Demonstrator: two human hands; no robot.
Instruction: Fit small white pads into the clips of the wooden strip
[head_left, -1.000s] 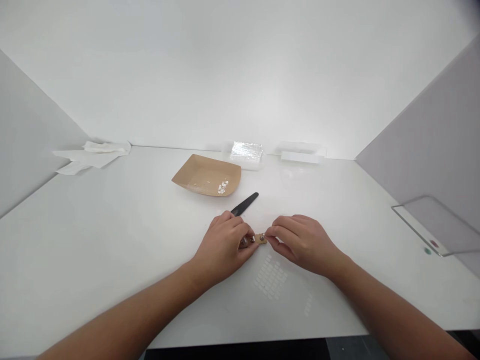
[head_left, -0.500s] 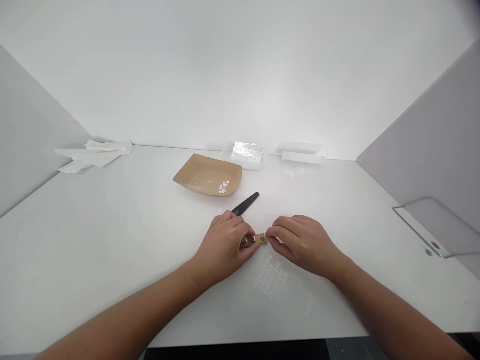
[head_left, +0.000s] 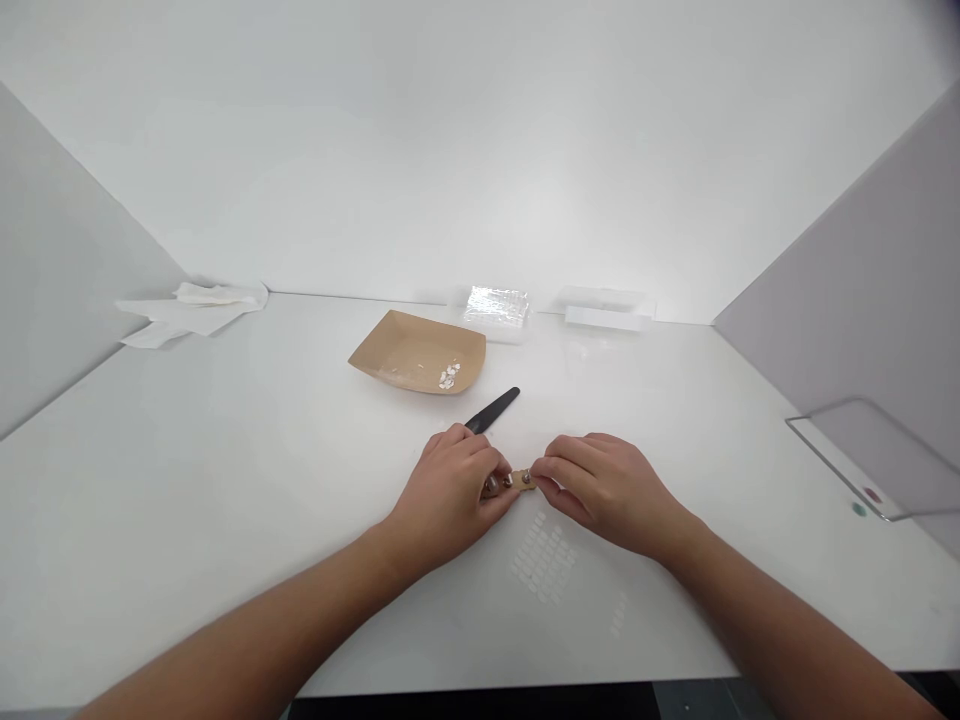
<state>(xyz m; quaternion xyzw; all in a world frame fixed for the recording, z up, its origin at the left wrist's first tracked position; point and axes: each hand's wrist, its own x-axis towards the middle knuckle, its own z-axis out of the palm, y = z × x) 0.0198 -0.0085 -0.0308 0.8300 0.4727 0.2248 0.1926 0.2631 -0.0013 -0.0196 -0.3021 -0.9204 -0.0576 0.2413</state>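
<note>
My left hand [head_left: 450,492] and my right hand [head_left: 604,487] meet at the middle of the white table [head_left: 225,480]. Both pinch a small tan strip with metal studs [head_left: 521,479], which lies low on the table between the fingertips. A black flat tool [head_left: 492,409] lies just behind my left hand. Directly in front of my hands is a clear sheet of small white dots [head_left: 543,558].
A brown paper tray [head_left: 416,355] with several small white bits stands behind the tool. Clear plastic packs [head_left: 496,305] and a clear box [head_left: 607,308] sit at the back wall. White paper tissues [head_left: 191,305] lie at the back left. A clear stand [head_left: 862,450] is on the right.
My hands have stayed in place on the strip, with the right fingertips closing in slightly on it. The view has shifted a little.
</note>
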